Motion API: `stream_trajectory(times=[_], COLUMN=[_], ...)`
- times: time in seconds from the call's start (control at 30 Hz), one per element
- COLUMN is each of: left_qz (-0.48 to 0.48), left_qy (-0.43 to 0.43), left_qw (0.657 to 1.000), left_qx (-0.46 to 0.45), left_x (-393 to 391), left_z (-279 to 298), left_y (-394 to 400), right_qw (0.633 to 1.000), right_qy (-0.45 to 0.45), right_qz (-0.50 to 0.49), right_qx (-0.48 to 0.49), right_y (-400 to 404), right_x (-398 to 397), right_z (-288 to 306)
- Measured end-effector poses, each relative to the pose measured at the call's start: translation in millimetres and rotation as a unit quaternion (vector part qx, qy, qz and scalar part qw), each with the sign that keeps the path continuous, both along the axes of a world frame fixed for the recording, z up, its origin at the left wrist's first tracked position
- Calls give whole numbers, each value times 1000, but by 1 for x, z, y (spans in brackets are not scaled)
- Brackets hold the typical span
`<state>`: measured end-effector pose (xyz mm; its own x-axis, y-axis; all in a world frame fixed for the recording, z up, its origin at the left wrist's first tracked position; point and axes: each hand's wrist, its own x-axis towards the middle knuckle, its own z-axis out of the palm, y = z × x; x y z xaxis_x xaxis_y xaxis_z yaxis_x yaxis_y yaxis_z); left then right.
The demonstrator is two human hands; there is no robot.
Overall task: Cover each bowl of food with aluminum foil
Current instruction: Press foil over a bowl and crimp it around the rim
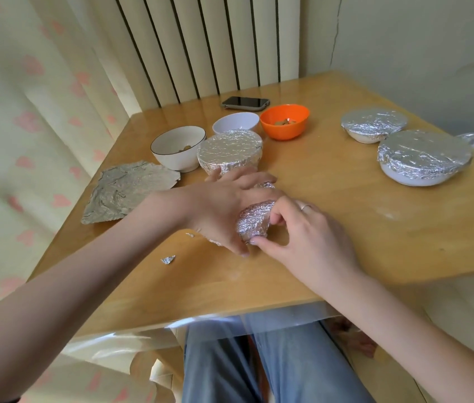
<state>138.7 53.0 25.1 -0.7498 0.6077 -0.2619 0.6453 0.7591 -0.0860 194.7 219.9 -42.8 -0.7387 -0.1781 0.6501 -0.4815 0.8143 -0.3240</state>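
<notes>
wooden worktop [331,228] carries everything. far right: two foil-covered bowls, large one [423,158] near the edge, smaller one [374,125] behind it. centre left: third covered bowl [230,152], just beside an open white bowl [178,148] with a little food; behind them a plain white bowl [235,122] and an orange bowl [284,121] with food, both uncovered. loose foil sheet [126,191] lies at left edge. phone [245,102] at back. left hand [224,210] and right hand [302,237] together, both clamped on a small foil-wrapped item [254,219] near worktop centre. foil scrap [168,259] near front.
</notes>
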Motion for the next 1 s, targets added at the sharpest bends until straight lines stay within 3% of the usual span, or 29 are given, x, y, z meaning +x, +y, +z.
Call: stream_trajectory(times=[0.43,0.6,0.83,1.0], left_qz=[19,23,52,54], left_qy=[7,8,5,10], left_qw=[1000,1000,998,998], left_qx=[-9,-17,-22,-34], left_x=[0,0,-1,-2], left_z=[-3,-5,-9,-8], left_y=[5,4,4,6], right_qw=[971,955,937,918], right_qy=[-130,-194,-274,-291], right_qz=[170,124,122,205], right_qx=[-106,-184,-181,-175], right_y=[15,14,19,26], right_x=[-14,-23,-50,-48], right_z=[1,9,22,22])
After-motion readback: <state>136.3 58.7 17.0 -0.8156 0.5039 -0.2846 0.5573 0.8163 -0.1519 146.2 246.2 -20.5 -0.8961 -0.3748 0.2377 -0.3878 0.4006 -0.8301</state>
